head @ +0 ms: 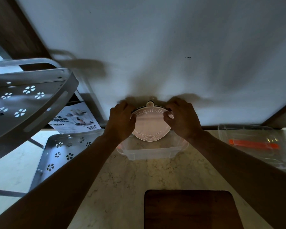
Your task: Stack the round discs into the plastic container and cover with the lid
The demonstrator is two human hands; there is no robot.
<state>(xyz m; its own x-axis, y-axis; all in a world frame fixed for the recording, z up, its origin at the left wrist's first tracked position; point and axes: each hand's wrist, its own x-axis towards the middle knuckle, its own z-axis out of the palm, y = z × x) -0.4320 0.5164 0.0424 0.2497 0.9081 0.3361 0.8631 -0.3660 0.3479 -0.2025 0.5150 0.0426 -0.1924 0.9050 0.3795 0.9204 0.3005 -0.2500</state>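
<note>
A pale pink round disc [149, 125] with the word "Exquisite" and a small tab at its top is tilted above the far side of a clear plastic container [151, 152] on the marble counter. My left hand [121, 120] grips the disc's left edge and my right hand [182, 119] grips its right edge. A dark rim behind the pink disc suggests another disc stacked with it. The clear lid [254, 143] with an orange clip lies on the counter to the right.
A grey perforated metal rack [28, 96] stands at the left, with a loose perforated tray [63, 152] and a product box [76, 119] beside it. A dark wooden board [190, 209] lies at the counter's near edge. A white wall rises behind the container.
</note>
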